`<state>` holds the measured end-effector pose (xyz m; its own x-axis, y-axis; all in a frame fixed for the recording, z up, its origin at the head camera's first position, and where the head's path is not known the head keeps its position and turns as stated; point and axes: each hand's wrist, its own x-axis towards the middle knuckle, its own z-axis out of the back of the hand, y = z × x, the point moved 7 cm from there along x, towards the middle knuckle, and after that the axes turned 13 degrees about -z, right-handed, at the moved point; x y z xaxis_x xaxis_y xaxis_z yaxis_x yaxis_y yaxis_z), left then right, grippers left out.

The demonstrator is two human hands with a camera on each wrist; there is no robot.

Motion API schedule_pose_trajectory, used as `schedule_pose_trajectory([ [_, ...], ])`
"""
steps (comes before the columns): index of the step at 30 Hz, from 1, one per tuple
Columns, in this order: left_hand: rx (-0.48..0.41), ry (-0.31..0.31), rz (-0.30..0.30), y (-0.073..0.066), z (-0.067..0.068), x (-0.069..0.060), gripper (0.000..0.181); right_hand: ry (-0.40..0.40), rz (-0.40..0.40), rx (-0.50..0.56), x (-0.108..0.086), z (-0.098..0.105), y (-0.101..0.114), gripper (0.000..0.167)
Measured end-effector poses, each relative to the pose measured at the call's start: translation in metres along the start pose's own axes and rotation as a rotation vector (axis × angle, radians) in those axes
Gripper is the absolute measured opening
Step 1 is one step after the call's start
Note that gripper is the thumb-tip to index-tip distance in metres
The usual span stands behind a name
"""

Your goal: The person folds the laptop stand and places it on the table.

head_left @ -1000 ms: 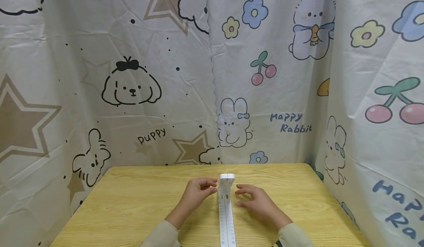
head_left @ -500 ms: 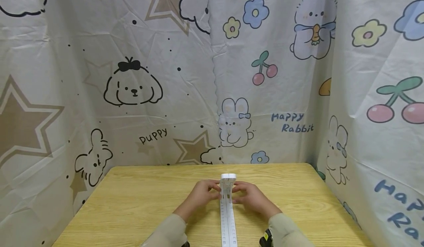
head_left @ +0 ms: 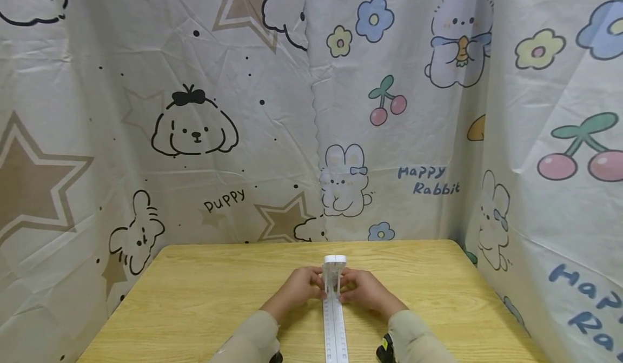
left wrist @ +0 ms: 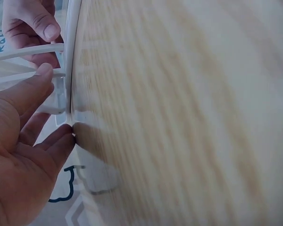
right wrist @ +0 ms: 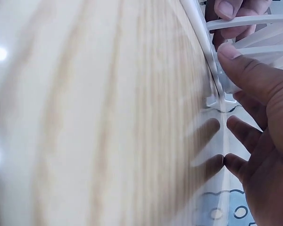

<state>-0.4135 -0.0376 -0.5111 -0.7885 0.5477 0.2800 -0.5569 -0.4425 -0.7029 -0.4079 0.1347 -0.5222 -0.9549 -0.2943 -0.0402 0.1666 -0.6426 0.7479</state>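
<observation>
A long white plastic stand (head_left: 335, 325) lies flat along the middle of the table, its far end rising into an upright with a rounded top. My left hand (head_left: 298, 290) is on the left side of that upright, and my right hand (head_left: 368, 292) is on the right side. In the left wrist view, the left hand (left wrist: 21, 150) pinches a thin white bar of the stand (left wrist: 71, 56) by its base, lower fingertips on the tabletop. The right wrist view has the right hand (right wrist: 269, 122) thumb against the stand (right wrist: 201, 35), index finger behind it.
The wooden table (head_left: 194, 298) reaches back to a patterned curtain (head_left: 272, 136) with puppies, rabbits, stars and cherries. More curtain hangs at the left and right sides. Dark wrist straps show at both sleeves.
Both hands have moved inward to the upright; the right one was apart from it a second ago. Since half a second ago they have slid slightly lower along its sides.
</observation>
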Motion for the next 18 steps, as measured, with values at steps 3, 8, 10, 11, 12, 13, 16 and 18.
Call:
schedule_pose_trajectory([
  [3, 0.047, 0.017, -0.019, -0.002, -0.002, 0.001, 0.013, 0.000, 0.013, -0.014, 0.001, -0.002, 0.000, 0.018],
  [8, 0.128, 0.038, -0.065, -0.008, -0.007, 0.001, 0.012, -0.019, 0.023, -0.041, 0.001, -0.003, 0.000, 0.015],
  [10, 0.149, 0.034, -0.072, -0.010, -0.008, 0.001, 0.013, -0.029, 0.027, -0.051, 0.001, -0.004, 0.000, 0.014],
  [11, 0.157, 0.030, -0.072, -0.011, -0.008, 0.001, 0.013, -0.033, 0.030, -0.056, 0.002, -0.004, 0.000, 0.014],
  [12, 0.163, 0.028, -0.069, -0.011, -0.009, 0.001, 0.013, -0.033, 0.031, -0.057, 0.002, -0.004, 0.000, 0.014],
  [13, 0.171, 0.027, -0.066, -0.011, -0.009, 0.001, 0.013, -0.035, 0.034, -0.060, 0.002, -0.005, 0.001, 0.015],
  [16, 0.175, 0.029, -0.057, -0.010, -0.010, 0.001, 0.013, -0.037, 0.038, -0.070, 0.003, -0.006, 0.002, 0.018],
  [18, 0.166, 0.031, -0.042, -0.009, -0.010, 0.002, 0.013, -0.043, 0.043, -0.081, 0.004, -0.006, 0.002, 0.019],
])
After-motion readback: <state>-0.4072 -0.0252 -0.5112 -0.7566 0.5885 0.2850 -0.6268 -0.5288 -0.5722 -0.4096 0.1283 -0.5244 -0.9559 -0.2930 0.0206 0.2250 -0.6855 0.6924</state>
